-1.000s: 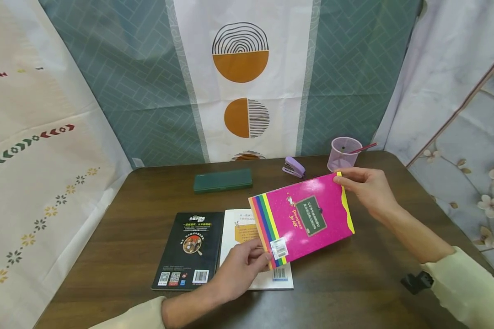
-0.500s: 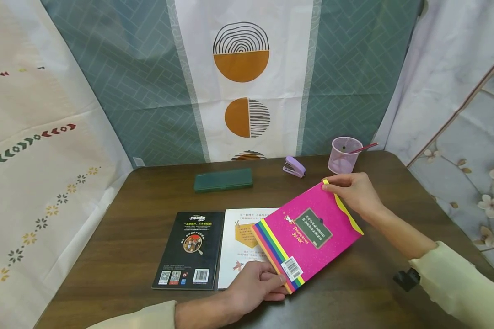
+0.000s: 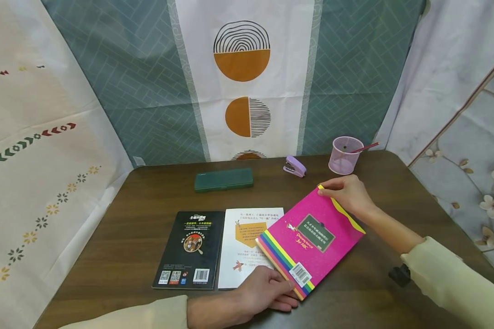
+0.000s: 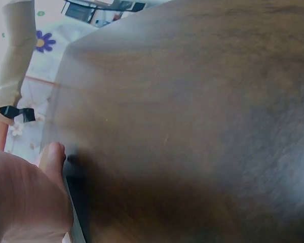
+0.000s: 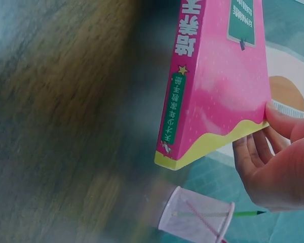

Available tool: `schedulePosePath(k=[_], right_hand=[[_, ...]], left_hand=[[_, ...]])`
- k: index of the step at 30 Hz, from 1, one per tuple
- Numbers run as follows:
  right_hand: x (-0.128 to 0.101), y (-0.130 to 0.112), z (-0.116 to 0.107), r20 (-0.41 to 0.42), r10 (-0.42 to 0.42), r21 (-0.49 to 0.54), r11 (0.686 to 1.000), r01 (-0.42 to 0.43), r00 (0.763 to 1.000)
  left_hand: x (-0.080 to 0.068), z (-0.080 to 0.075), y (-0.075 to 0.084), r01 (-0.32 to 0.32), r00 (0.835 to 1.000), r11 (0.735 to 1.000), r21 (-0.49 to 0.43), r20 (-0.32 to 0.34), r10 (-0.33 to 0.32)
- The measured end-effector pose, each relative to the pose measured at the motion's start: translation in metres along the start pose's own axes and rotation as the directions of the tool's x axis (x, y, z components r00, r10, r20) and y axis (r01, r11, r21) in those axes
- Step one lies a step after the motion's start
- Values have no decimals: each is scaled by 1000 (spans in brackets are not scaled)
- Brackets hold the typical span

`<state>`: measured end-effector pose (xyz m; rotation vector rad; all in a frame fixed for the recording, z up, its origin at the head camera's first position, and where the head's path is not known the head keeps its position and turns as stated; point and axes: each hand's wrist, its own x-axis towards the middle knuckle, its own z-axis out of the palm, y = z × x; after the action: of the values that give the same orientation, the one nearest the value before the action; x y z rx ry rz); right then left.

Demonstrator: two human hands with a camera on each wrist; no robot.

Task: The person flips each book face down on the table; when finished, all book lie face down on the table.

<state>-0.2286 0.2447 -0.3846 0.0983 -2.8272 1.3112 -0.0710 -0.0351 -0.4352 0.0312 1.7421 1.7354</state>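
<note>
Your right hand (image 3: 347, 195) pinches the far corner of the pink book (image 3: 313, 240), thumb on the cover and fingers curled under the yellow-edged end; the right wrist view shows those fingers (image 5: 258, 147) tucked beneath the book's edge, with the spine facing the camera. Your left hand (image 3: 267, 294) holds the near corner of the same book, by the rainbow stripe and barcode sticker, thumb lying along the edge and fingers bent around it. The book lies flat or nearly so on the table (image 3: 127, 237), stretched diagonally between your two hands, its left corner overlapping the white book (image 3: 240, 246).

The white book lies just beyond your left hand, partly under the pink one. Touching its left side is the black book (image 3: 191, 249), further to the left of your left hand. Beyond your right hand, near the back edge of the table, stands a pink mesh pen cup (image 3: 345, 155) with a pencil leaning in it; a purple stapler (image 3: 294, 167) sits just to the cup's left. A dark green pencil case (image 3: 224, 179) lies well beyond your left hand, toward the back. The left wrist view is blurred and shows little beyond bare table and part of your palm.
</note>
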Motion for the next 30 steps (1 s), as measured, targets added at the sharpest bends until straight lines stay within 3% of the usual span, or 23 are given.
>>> schedulePosePath(k=[4, 15, 19, 23, 27, 30], right_hand=[[5, 5, 3, 14, -8, -5, 1000, 8, 1000], [13, 12, 14, 47, 12, 6, 1000, -12, 999], [16, 12, 19, 45, -12, -29, 999, 14, 999], [19, 11, 24, 64, -39, -68, 997, 43, 997], [21, 11, 24, 123, -57, -73, 995, 66, 991], [17, 12, 21, 197, -69, -64, 995, 83, 978]], left_hand=[[4, -1, 4, 27, 999, 998, 60, 46, -29], [10, -10, 11, -4, 986, 987, 162, 166, -23], [10, -12, 17, -41, 974, 989, 143, 225, 8], [8, -12, 24, -112, 969, 980, 162, 238, 72], [7, -15, 33, -194, 966, 956, 220, 211, 147], [6, -22, 39, -303, 949, 891, 337, 196, 248]])
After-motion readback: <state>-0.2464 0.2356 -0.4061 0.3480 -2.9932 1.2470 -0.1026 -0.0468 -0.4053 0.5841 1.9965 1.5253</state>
